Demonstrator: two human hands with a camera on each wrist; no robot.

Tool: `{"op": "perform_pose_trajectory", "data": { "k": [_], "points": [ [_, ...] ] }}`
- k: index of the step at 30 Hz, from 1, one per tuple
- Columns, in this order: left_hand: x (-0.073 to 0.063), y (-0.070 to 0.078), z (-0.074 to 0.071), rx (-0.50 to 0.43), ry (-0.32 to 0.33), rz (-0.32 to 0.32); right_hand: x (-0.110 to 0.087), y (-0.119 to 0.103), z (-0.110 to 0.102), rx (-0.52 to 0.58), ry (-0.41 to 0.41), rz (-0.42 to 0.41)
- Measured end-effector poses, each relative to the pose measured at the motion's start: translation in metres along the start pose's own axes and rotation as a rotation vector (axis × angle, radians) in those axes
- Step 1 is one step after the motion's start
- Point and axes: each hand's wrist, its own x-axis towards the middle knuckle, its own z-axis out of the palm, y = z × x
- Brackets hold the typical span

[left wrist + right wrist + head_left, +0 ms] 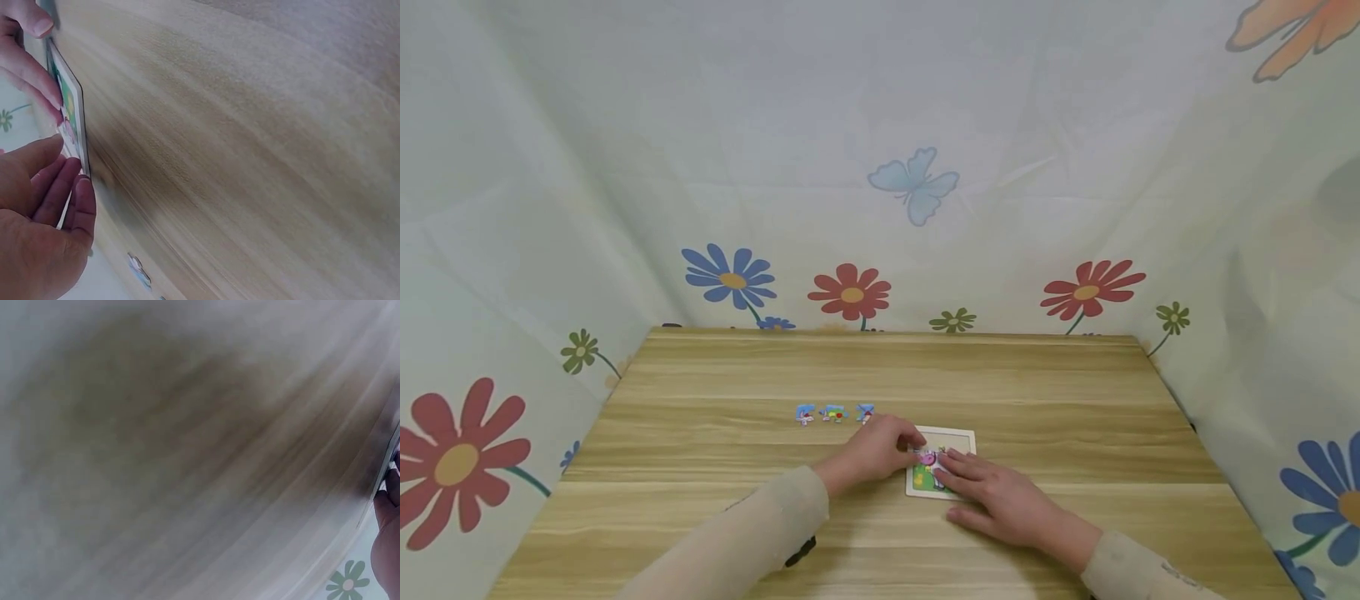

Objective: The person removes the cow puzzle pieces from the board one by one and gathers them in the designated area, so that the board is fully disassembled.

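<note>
A jigsaw puzzle board [958,433] with a pale frame lies on the table, its lower part covered by a picture with a pink-faced animal on green. My left hand [878,447] is at the board's left edge, thumb and index finger bent together over a small puzzle piece [923,450] that they mostly hide. In the left wrist view the left hand [44,212] has its fingertips right at the board's rim. My right hand [1007,497] rests on the board's right side, fingers extended across the picture and thumb near the lower edge.
Three loose puzzle pieces lie in a row left of the board: a blue one [805,414], a green-and-red one [833,413] and another blue one [866,412] close behind the left hand. The wooden table [715,467] meets a flower-printed cloth [917,250] at its back and sides.
</note>
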Motion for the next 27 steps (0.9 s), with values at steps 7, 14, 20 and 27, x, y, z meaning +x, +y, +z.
{"op": "perform_pose_trajectory", "data": {
  "k": [7, 14, 20, 27],
  "points": [
    [-0.0009, -0.0008, 0.0012, 0.046, 0.010, 0.040, -0.0010, -0.0001, 0.0017, 0.007, -0.022, 0.005],
    [-0.0024, -0.0009, 0.0016, 0.073, 0.012, 0.064, -0.0010, 0.0003, 0.0023, 0.015, -0.017, 0.000],
    [-0.0031, 0.0022, 0.0008, 0.039, 0.010, 0.044, -0.0016, 0.0010, 0.0038, 0.016, -0.002, -0.004],
    [0.0000, 0.0018, 0.0026, -0.036, 0.013, -0.010, -0.0010, -0.0005, 0.0031, 0.026, -0.001, 0.003]
  ]
}}
